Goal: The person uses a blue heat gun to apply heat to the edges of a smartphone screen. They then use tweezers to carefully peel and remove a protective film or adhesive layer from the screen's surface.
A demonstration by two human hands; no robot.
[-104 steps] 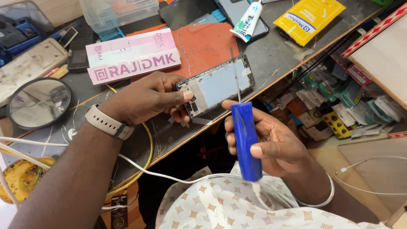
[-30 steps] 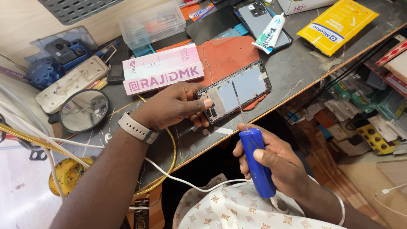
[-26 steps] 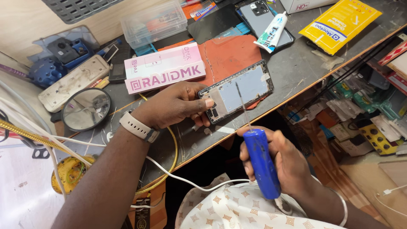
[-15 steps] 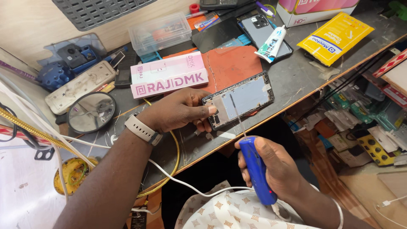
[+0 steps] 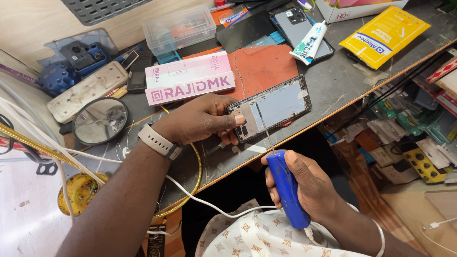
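Opened phone frame (image 5: 273,107) lies near the surface (image 5: 342,81) edge, on an orange mat (image 5: 262,66). Left hand (image 5: 202,119) closes on its near end, pinning it. Right hand (image 5: 304,188) is wrapped around a blue-handled tool (image 5: 287,190), thin tip touching the frame.

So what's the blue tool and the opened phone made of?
The blue tool in the right hand looks like smooth, glossy plastic, with a thin shiny metal tip, judging by its gleam. The opened phone, steadied by the left hand, shows a dull grey, metal-looking inner plate inside a black frame, probably plastic or painted metal; the picture leaves that open.
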